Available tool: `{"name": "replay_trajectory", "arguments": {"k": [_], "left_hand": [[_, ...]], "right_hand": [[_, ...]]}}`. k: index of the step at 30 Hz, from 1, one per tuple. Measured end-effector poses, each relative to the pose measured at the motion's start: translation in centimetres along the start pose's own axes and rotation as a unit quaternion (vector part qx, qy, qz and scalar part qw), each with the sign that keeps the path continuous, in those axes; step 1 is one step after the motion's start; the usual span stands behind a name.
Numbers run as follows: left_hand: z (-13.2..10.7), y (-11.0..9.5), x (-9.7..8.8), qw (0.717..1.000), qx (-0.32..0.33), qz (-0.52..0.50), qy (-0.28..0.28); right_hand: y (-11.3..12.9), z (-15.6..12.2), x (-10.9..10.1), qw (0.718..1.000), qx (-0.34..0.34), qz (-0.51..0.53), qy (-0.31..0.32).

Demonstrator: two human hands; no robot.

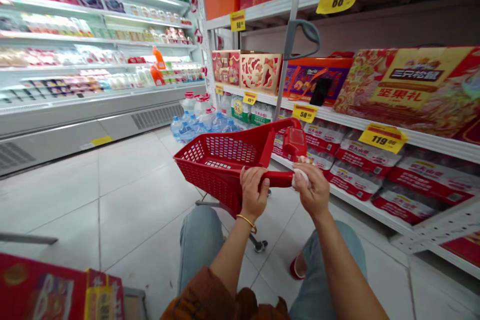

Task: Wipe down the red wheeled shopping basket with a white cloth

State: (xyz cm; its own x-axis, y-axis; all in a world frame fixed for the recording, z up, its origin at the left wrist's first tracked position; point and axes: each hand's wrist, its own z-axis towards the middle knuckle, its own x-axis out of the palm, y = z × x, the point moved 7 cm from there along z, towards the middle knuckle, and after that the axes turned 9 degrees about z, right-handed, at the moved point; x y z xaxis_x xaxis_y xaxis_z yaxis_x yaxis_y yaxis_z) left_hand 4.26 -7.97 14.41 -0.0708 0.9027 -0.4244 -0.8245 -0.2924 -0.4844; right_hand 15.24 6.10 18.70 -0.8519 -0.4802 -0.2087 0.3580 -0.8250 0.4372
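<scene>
A red plastic shopping cart (225, 152) stands in front of me, its perforated basket pointing to the left. My left hand (254, 191) is wrapped around the cart's red handle, and a gold bangle circles that wrist. On the right end of the handle, my right hand (313, 187) presses a crumpled white cloth (300, 178), which may be a tissue, against the plastic. The fingers of the right hand partly cover the cloth. Just beyond it rises a red upright piece (295, 141) of the cart. One dark caster (260, 246) shows below.
Shelves with boxed gifts (412, 90) and red-wrapped bottle packs (352, 177) line the right. Blue-capped water jugs (202, 121) stand on the floor ahead. A refrigerated display (93, 115) runs along the left. Near me at lower left is a red box (41, 287).
</scene>
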Motion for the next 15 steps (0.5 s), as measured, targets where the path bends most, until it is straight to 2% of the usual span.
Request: {"name": "replay_trajectory", "arguments": {"k": [7,10,13,15], "left_hand": [[0.3,-0.9,-2.2,0.998,-0.029,0.054,-0.034],[0.8,-2.8,-2.7,0.997,0.014,0.070,-0.026],[1.1,-5.0,-2.3,0.996,0.071,0.045,0.011],[1.1,-5.4,-2.2,0.998,0.061,0.027,0.012]], "right_hand": [[1.6,-1.1,1.2,1.000,-0.013,0.014,0.015],[2.3,-1.3,1.6,0.999,-0.019,0.008,0.025],[3.0,-1.5,2.0,0.999,-0.031,0.001,0.033],[3.4,-1.5,2.0,0.999,-0.040,-0.001,0.026]]}}
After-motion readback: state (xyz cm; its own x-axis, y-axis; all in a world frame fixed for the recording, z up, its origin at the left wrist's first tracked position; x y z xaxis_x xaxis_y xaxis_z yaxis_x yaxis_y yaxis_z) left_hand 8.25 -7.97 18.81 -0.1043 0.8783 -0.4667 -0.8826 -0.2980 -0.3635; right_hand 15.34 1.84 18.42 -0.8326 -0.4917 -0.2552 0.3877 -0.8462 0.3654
